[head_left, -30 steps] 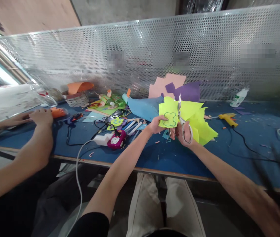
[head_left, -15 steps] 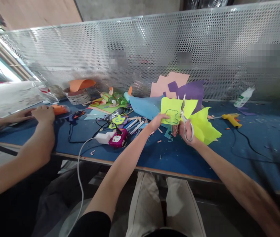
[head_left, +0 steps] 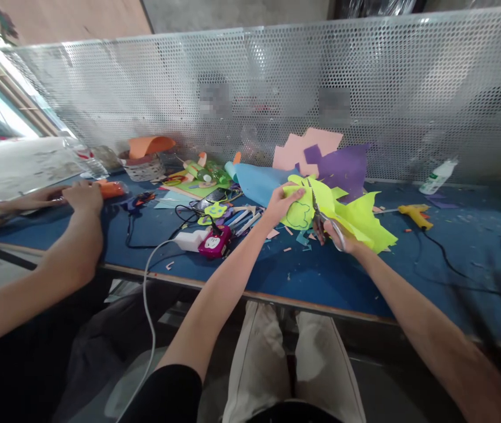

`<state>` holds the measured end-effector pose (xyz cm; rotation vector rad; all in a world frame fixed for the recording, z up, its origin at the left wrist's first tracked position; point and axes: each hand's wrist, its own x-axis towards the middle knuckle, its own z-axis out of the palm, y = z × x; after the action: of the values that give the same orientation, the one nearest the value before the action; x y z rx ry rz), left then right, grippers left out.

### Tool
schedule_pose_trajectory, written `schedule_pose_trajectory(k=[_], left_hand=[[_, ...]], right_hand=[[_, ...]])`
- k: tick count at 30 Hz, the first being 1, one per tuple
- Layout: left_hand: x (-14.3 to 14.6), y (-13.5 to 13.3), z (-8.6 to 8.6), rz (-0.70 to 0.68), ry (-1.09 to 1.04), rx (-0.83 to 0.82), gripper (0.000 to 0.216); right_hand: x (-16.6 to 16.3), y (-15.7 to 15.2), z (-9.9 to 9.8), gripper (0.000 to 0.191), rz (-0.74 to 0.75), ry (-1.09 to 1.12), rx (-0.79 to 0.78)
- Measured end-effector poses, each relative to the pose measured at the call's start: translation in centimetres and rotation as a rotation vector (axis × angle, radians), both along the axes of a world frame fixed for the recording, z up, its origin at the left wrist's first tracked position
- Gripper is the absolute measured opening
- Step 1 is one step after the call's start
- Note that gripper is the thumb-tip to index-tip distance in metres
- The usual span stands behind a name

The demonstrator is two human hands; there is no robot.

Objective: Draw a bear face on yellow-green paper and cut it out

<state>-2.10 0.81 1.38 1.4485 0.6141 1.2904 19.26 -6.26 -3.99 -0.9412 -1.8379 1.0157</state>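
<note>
At twelve o'clock from the scissors, across the full width, a perforated panel. In front of it, a blue tabletop. At nine, well apart, a co-worker's arm, with hands close by an orange item.

At ten, a curled blue sheet. At three, just beside the right hand, crumpled lime material; cannot tell whether joined to the held lime sheet. At one, a purple sheet; at twelve, overlapping it, a pink sheet. Between nine and ten, far off, a basket with an orange sheet on top.

Holds the lime sheet in the left hand, grip closed, thumb on top, over the tabletop and just to nine o'clock of the blades, with a drawn outline below the thumb. Holds the scissors in the right hand, grip wrapped around the handles, blades pointing towards eleven and against the lime sheet. Cannot tell the gap between the blades.

Between two and three, a white bottle, tilted; at three, a yellow glue gun. Between eight and nine, a magenta adapter; at nine, a smiley cutout. Smallest, at seven, paper scraps.
</note>
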Motion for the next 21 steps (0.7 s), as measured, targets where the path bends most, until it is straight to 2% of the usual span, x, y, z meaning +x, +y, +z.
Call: schedule_pose_trajectory(k=[4, 7, 10, 12, 16, 21], left_hand=[[-0.3, 0.3, 0.2, -0.063, -0.134, 0.023, 0.040], [-0.4, 0.0, 0.6, -0.139, -0.185, 0.038, 0.035], [-0.8, -0.6, 1.2, -0.235, -0.184, -0.030, 0.036], [-1.0, -0.9, 1.4, -0.291, -0.171, -0.082, 0.031], [-1.1, -0.6, 1.1, -0.328, -0.146, -0.190, 0.037], [-0.5, -0.3, 0.0, -0.225, -0.170, -0.258, 0.045]], right_hand=[[-1.0, -0.2, 0.0, 0.072, 0.107, 0.119, -0.028], [-1.7, -0.7, 0.3, 0.076, 0.197, 0.240, -0.112], [-2.3, -1.4, 0.8, 0.080, 0.352, 0.327, -0.202], [-2.5, -1.9, 1.1, 0.084, 0.409, 0.339, -0.201], [-2.6, -2.2, 1.2, 0.082, 0.415, 0.379, -0.146], [-2.0, -1.8, 0.9, 0.074, 0.329, 0.398, -0.095]])
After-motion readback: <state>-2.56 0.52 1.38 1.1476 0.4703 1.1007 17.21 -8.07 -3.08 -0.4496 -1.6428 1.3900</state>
